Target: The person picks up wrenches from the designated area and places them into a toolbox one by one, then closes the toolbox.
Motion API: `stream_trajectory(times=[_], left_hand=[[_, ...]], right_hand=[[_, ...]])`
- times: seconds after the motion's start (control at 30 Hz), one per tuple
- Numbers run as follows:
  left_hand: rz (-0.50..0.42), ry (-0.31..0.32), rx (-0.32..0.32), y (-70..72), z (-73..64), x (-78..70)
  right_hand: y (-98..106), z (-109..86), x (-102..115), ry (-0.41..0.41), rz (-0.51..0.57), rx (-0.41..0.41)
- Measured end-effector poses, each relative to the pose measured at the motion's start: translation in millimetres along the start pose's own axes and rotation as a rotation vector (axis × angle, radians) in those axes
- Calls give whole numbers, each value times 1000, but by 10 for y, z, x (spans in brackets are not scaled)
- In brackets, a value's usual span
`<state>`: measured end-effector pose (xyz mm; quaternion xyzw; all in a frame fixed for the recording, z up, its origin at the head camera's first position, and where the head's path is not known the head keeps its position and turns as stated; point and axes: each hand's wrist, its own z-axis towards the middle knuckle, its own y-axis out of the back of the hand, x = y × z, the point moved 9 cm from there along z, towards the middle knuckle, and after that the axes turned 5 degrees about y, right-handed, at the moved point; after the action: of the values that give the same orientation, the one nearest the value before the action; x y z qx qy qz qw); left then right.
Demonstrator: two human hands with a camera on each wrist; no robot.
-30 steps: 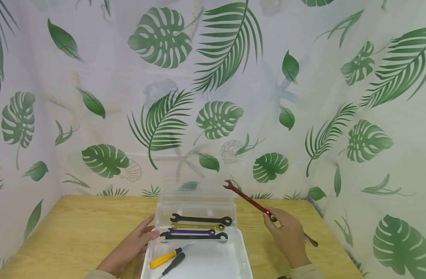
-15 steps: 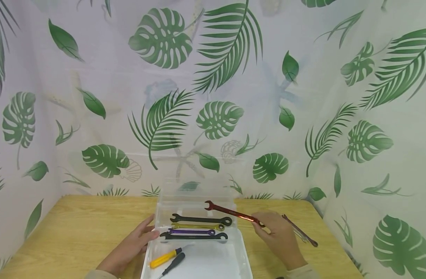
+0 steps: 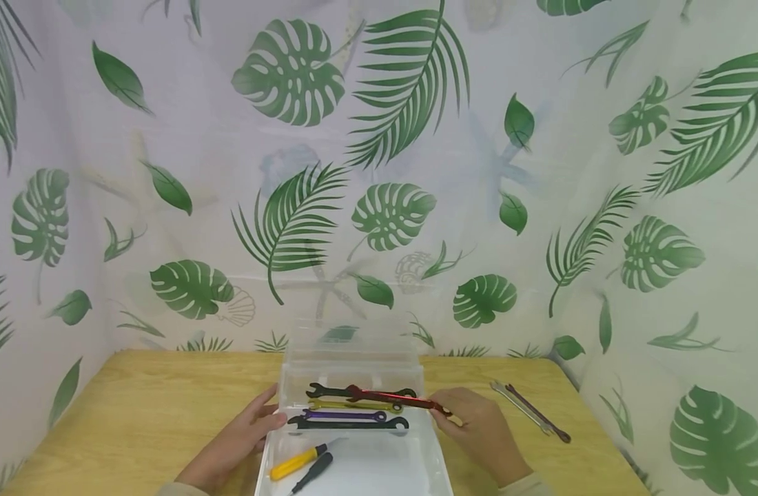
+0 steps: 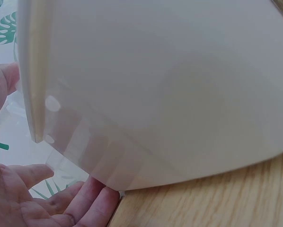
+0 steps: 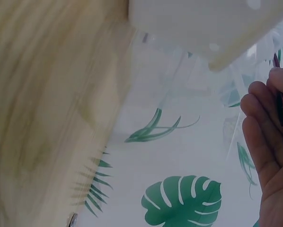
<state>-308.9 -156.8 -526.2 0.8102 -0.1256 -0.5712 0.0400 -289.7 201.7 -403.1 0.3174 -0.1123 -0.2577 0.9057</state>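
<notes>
Touching the white box (image 3: 413, 458) at its left side, the left hand (image 3: 249, 428) has fingers spread; the right hand (image 3: 476, 432) pinches one end of the red wrench (image 3: 397, 397) over the box, any lettering too small to read.

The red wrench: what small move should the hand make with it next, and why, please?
Probably lower the red wrench into the far part of the box: the right hand holds one end, while the other end appears over the wrenches lying there.
</notes>
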Motion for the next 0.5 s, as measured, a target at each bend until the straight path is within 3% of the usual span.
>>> stream_trajectory(times=[0.2,0.5], left_hand=[[19,-1,-6,-16,1,-7],[49,11,-15,-1,3,12]], right_hand=[[-67,91,123,63,-58,-10],[-213,255,167,50,-89,69]])
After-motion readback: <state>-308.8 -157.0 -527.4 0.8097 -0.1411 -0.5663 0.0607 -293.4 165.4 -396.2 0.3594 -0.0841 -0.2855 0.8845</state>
